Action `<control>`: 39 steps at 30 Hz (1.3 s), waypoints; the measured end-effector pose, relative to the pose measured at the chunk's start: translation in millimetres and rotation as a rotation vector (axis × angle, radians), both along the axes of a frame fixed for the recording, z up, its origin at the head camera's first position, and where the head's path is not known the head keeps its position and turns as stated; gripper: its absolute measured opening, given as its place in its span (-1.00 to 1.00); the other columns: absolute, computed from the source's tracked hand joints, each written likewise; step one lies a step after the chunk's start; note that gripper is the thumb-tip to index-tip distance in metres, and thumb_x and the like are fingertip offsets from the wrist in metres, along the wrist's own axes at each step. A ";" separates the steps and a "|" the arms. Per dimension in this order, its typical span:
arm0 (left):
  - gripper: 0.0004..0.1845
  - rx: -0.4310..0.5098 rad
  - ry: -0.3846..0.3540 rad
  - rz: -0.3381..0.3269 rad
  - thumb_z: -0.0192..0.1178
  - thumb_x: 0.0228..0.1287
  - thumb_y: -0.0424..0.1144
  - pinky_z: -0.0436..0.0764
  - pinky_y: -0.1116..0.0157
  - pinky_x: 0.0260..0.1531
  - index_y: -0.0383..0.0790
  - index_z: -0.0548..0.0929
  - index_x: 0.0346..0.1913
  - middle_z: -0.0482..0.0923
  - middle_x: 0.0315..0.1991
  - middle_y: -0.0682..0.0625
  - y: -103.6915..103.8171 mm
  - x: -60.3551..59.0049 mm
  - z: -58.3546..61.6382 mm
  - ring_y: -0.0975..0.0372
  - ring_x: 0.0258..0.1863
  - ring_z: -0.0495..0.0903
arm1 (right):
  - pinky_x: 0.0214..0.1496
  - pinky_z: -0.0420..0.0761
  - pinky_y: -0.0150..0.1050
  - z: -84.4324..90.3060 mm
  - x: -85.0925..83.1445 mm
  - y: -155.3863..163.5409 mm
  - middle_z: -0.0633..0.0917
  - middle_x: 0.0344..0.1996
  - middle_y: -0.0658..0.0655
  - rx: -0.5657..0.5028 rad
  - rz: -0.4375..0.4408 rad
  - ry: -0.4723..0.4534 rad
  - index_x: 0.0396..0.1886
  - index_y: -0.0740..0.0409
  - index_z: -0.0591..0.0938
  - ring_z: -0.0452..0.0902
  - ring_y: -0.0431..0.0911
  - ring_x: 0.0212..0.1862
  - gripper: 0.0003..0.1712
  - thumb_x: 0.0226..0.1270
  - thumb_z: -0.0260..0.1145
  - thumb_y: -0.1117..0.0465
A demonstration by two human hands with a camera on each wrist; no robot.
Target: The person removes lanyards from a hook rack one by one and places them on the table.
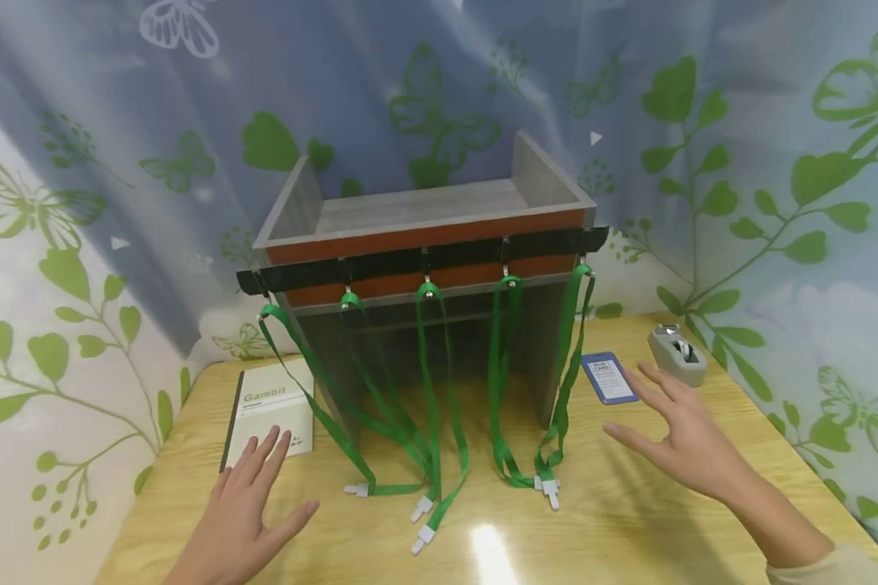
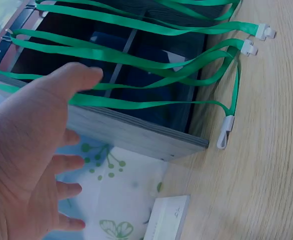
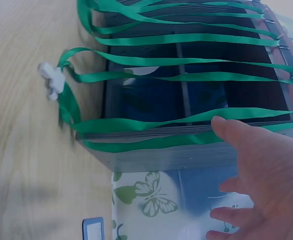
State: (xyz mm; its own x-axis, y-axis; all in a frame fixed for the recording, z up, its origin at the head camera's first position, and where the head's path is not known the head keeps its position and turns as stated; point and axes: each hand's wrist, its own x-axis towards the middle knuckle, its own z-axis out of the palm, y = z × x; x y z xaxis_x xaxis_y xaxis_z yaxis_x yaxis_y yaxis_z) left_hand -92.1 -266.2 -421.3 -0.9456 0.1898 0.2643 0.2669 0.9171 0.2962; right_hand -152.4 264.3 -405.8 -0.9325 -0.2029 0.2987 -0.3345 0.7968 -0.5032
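Several green lanyards [image 1: 494, 366] hang by metal clasps from hooks on a black strip [image 1: 388, 266] across the front of a grey wooden shelf unit [image 1: 424, 199]. Their white plastic clips [image 1: 426, 536] lie on the table, some straps crossing each other. My left hand [image 1: 237, 512], fingers spread and holding nothing, hovers left of the lanyards, near a white notebook [image 1: 274, 398] marked "Gambit". At the right, my empty right hand [image 1: 684, 435] is held above the table with fingers extended. Beyond its fingertips lies a blue card holder [image 1: 610, 379] with a white card.
A grey tape dispenser [image 1: 680, 357] stands at the table's right rear, behind the right hand. The wooden table [image 1: 380, 552] carries everything. Patterned curtain fabric [image 1: 424, 97] with leaves and butterflies hangs behind and on both sides.
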 end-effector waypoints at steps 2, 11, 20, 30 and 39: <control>-0.06 0.008 0.018 -0.015 0.32 0.28 0.14 0.35 -0.44 0.15 -0.20 0.15 0.56 0.22 0.51 -0.24 -0.3 -2.4 -0.3 -0.28 0.44 0.22 | 0.17 0.26 0.58 1.7 -2.3 -2.5 0.26 0.48 0.43 -0.021 -0.010 -0.004 0.51 0.10 0.33 0.13 0.51 0.42 -0.07 0.23 0.46 -0.12; -0.31 0.105 0.271 -0.130 0.39 0.15 -0.49 0.74 0.17 -0.22 -0.28 0.46 0.38 0.58 0.21 -0.17 1.7 -30.0 4.5 0.00 0.05 0.67 | 0.11 0.56 0.20 2.3 -13.9 -12.2 0.43 0.31 0.37 -0.114 -0.026 0.054 0.41 0.28 0.42 0.42 0.30 0.24 -0.20 0.30 0.44 -0.01; -0.63 0.256 0.346 -0.132 0.30 0.16 -0.64 0.59 0.50 -0.52 -0.31 0.72 0.02 0.75 -0.09 -0.09 2.2 -64.1 9.8 0.27 -0.32 0.66 | -0.13 0.64 -0.41 7.8 -27.1 -31.9 0.60 0.05 0.11 -0.190 -0.014 0.101 0.37 0.17 0.51 0.53 -0.17 -0.10 -0.32 0.31 0.44 0.03; -0.83 0.310 0.560 -0.042 0.38 0.06 -0.60 0.54 0.61 -0.50 -0.35 0.82 -0.29 0.79 -0.36 -0.08 17.7 -84.2 20.9 0.21 -0.53 0.68 | -0.54 0.36 -0.40 13.0 -41.1 -44.2 0.68 -0.14 0.06 -0.210 0.021 0.186 0.26 0.25 0.60 0.34 -0.29 -0.46 -0.44 0.30 0.45 0.14; -0.87 0.407 0.539 0.014 0.46 0.01 -0.50 0.36 0.61 -0.69 -0.32 0.84 -0.32 0.76 -0.51 -0.05 26.5 -91.4 18.9 0.54 -0.69 0.41 | -0.54 0.47 -0.40 6.0 -42.2 -52.5 0.75 -0.20 0.07 -0.314 0.012 0.182 0.07 0.24 0.72 0.46 -0.30 -0.47 -0.64 0.31 0.43 0.22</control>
State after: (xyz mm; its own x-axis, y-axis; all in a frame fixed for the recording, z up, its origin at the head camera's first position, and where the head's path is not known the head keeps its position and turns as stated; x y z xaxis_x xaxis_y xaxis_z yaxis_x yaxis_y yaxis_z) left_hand -183.5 -239.6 -402.3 -0.6632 -0.0359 0.7476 0.4633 0.7648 0.4478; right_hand -194.5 211.8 -399.8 -0.8565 -0.0857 0.5090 -0.4497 0.6078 -0.6545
